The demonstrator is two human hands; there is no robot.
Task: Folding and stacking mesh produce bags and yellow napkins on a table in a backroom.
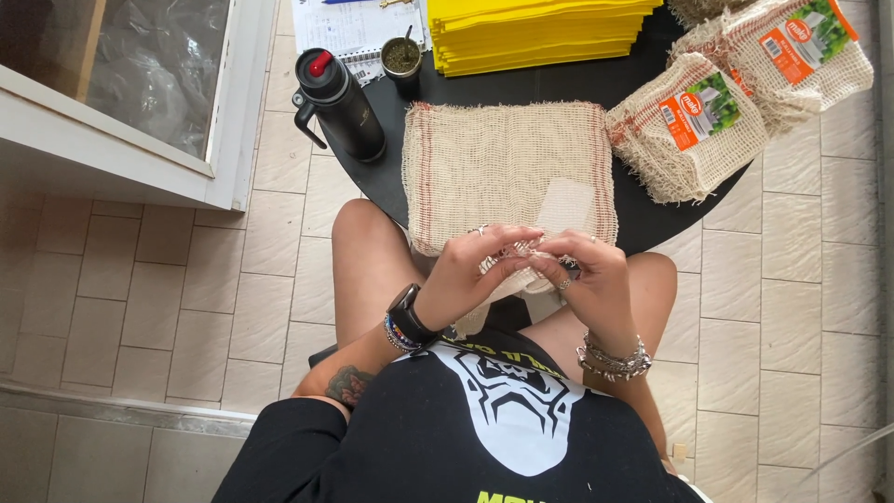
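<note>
A stack of beige woven cloths (503, 163) with reddish edge stripes lies on the round black table (643, 219), in front of me. My left hand (470, 270) and my right hand (587, 275) meet at the stack's near edge, over my lap. Both pinch a small pale strip of paper or cloth (510, 270) between the fingertips. A pale translucent sheet (564, 207) rests on the cloth just beyond my right hand. I wear a black watch on the left wrist and metal bracelets on the right.
A black thermos (340, 102) with a red button and a cup of green herb (402, 58) stand at the table's far left. Yellow sheets (535, 33) are stacked at the back. Folded cloths with orange-and-green labels (694, 121) lie at right. A white cabinet (140, 102) stands at left.
</note>
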